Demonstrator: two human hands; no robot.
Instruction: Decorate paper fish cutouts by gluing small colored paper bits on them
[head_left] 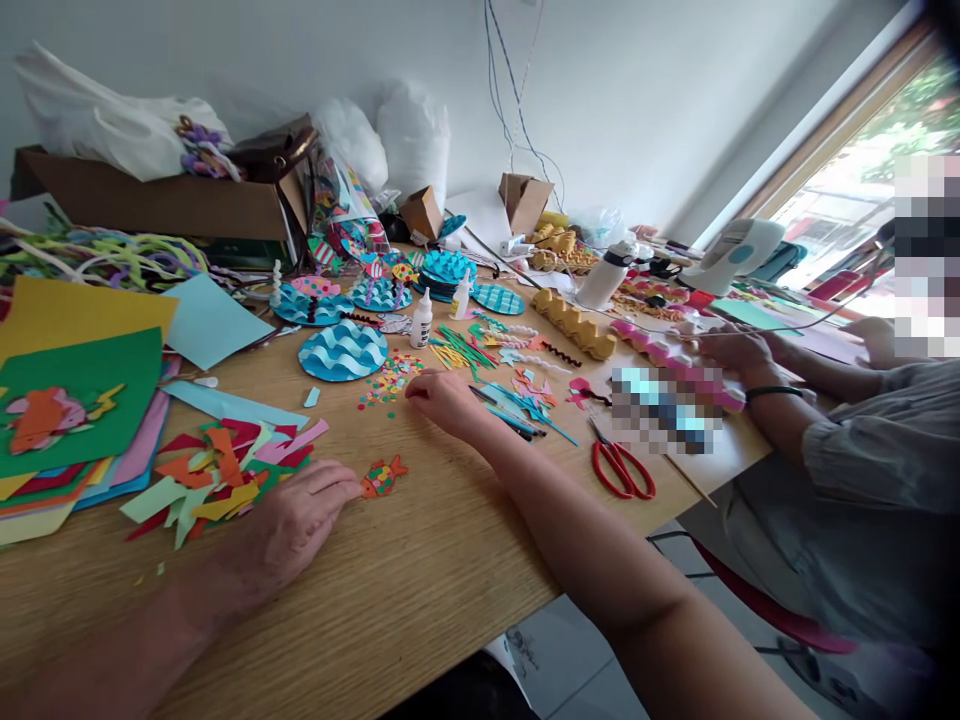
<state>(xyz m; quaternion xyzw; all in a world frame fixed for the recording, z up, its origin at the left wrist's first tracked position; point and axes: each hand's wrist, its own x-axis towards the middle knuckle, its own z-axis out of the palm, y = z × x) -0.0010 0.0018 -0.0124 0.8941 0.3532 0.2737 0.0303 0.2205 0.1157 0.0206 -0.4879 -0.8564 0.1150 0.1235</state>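
My left hand (311, 515) rests on the table, fingers together, the tips pressing the edge of a small orange paper fish (384, 477) covered with coloured dots. Just beyond it, my right hand (444, 402) reaches to the edge of a scatter of paper confetti dots (390, 378). Its fingers are curled together in a pinch, and whatever sits between them is too small to make out. A heap of coloured paper scraps (225, 465) lies beside my left hand. Past the confetti is a round blue base with paper waves (343, 350).
Red-handled scissors (622, 468) lie right of my right forearm, near pens (506, 412) and paper strips (461, 348). Glue bottles (421, 322) stand behind the confetti. Stacked coloured sheets (82, 390) fill the left. At right, another person's hand (731, 350) is beside painted egg-carton strips (649, 345).
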